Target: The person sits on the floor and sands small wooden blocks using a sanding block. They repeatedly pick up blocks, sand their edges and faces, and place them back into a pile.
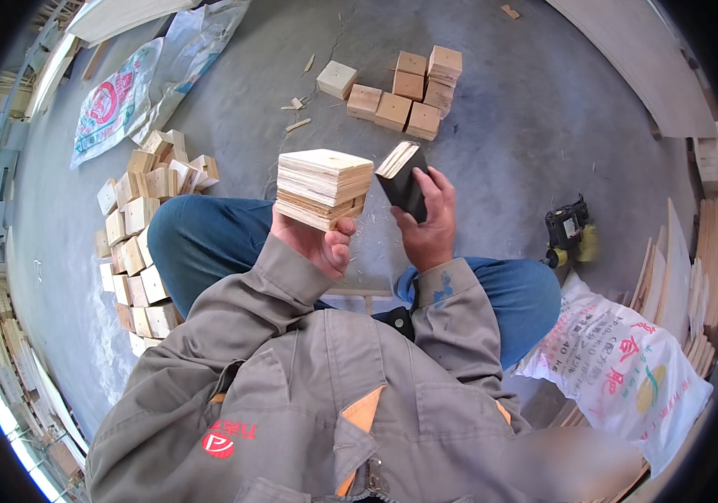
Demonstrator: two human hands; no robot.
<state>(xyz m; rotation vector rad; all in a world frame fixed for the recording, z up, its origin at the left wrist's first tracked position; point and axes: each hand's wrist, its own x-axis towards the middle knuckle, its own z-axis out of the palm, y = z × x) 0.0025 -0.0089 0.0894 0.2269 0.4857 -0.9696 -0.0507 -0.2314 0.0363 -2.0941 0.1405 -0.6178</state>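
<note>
Cupped beneath, my left hand (315, 250) grips a plywood block (323, 180) in the middle of the frame, fingers curled at its lower right corner. Just right of it, my right hand (431, 222) pinches a tilted black-faced slab (403, 186), pale layers showing along its top edge; whether block and slab touch, I cannot tell.

Dark seams run low across the block, and I cannot make out whether it is one piece or a stack. If those layers are loose, a slack grip could let some slide out over my jeans (208, 239). Should the slab swing left and low, its edge could catch my curled left fingers.

Beyond my knee, a heap of wooden blocks (137, 220) sits at the left of the frame; a careless shift of that leg could topple some. A printed white sack (619, 360) lies lower right, with a black and yellow tool (567, 224) above it. Farther off, at upper centre, more cut blocks (392, 111) stand grouped near wood scraps (298, 126) on the concrete floor (510, 109). Another printed sack (120, 101) lies upper left.
</note>
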